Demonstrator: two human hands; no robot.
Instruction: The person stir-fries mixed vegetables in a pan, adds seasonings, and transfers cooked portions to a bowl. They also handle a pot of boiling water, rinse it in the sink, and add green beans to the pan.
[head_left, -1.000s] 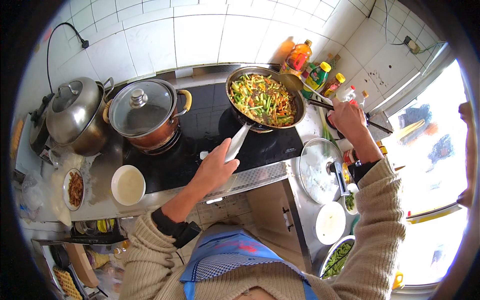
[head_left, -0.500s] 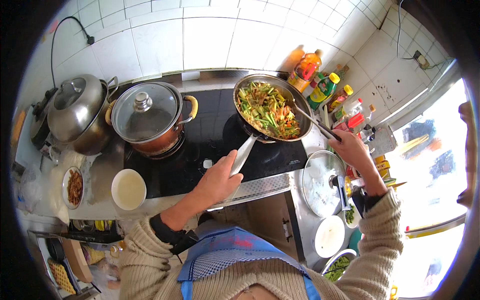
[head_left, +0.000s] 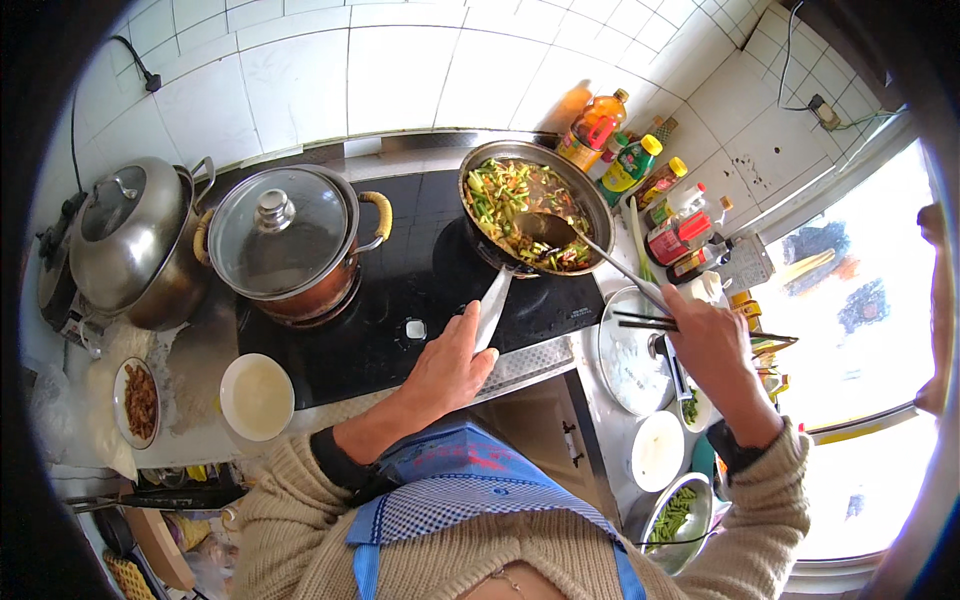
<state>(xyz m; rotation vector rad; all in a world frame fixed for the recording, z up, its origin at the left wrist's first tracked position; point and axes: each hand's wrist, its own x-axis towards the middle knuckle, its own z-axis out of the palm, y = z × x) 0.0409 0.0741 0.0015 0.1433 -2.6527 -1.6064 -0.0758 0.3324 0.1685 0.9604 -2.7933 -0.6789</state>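
Note:
My left hand (head_left: 445,365) is closed round the pale handle of a frying pan (head_left: 602,205) on the black hob. Chopped green stalks and bits of orange and brown food (head_left: 495,195) lie in the pan, with brown liquid showing toward its far right. A metal ladle (head_left: 545,230) rests its bowl among the food, tilted. My right hand (head_left: 712,345) grips the ladle's long handle at the right of the pan. Thin dark sticks that look like chopsticks (head_left: 642,321) cross under the same hand, poking out on both sides.
A lidded pot (head_left: 285,240) stands on the hob's left, beside a steel pot (head_left: 130,240). Bowls of pale liquid (head_left: 257,397) and brown strips (head_left: 138,402) sit front left. Sauce bottles (head_left: 630,165) line the right wall. A glass lid (head_left: 630,360), white bowl (head_left: 658,450) and green-bean bowl (head_left: 675,515) stand right.
My right hand has moved down and nearer, turning so the dark sticks show crosswise. The ladle's bowl now lies lower in the pan, and liquid shows where food was heaped.

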